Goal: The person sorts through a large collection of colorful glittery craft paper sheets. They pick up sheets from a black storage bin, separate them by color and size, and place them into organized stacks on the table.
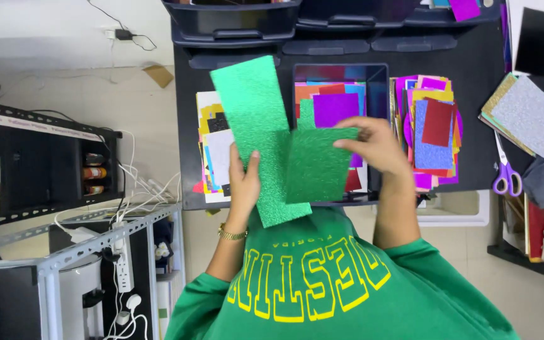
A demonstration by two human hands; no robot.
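My left hand (244, 182) grips a long green glitter sheet (256, 119); my right hand (376, 146) pinches a smaller green sheet (316, 167) above the black tray (379, 82).

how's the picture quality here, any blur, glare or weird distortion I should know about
Head view: even, soft light, no hard shadows; the green glitter sheets sparkle without blown glare; the right hand is slightly motion-softened, the left hand sharper; wide-lens bending shows at the edges, as on the metal shelf frame; the scissors stay readable.
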